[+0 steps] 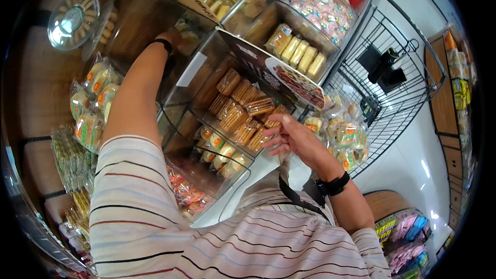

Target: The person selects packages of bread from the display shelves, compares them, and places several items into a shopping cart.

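My left hand (175,40) reaches deep into a clear-walled bin at the upper left, beside a wrapped item (188,38) at its far end; whether the fingers grip it cannot be made out. Over the bins at the centre, my right hand (290,135) hovers with its fingers apart and nothing in them. Under and beside it lie packs of stick-shaped biscuits (234,116) in a clear bin. Round wrapped pastries (224,155) fill the compartment nearer my body. A sign with a food picture (288,75) stands between this bin and one with wrapped yellow cakes (300,52).
A wire shopping cart (407,108) stands at the right, holding bagged pastries (348,131) and dark objects. Small pink-and-white packets (321,9) fill a far bin. Round clear trays of cookies (73,19) and bagged buns (100,77) sit on the wooden shelf at left.
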Tool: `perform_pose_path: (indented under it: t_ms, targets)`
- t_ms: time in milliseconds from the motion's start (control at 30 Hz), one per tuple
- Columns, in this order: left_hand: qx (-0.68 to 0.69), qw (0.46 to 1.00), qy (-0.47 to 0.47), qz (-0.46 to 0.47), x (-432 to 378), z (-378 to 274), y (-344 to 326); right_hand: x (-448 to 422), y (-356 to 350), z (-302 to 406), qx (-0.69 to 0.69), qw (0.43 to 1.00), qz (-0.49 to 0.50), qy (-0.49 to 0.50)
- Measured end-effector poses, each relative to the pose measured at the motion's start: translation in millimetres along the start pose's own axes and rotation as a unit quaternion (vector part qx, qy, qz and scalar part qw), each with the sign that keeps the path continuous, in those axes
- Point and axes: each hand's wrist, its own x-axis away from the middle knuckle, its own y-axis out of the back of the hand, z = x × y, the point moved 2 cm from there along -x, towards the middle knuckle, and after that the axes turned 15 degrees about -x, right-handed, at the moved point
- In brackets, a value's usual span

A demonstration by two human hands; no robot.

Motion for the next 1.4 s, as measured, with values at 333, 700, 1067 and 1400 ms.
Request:
perform_pose_path:
  t_ms: [333,700,1067,1400]
  targets:
    - [0.064,0.996,0.064,0.002,100,4,139,46,-13,11,0.054,0.997,0.003,0.046]
    - [0.265,0.877,0.217,-0.337,224,-17,246,152,14,48,0.091,0.986,0.054,0.126]
    - [0.49,0.77,-0.016,-0.408,398,-281,256,270,123,64,0.071,0.963,-0.082,0.247]
    - [0.621,0.753,-0.079,-0.203,368,-435,138,308,207,21,0.06,0.943,-0.233,0.229]
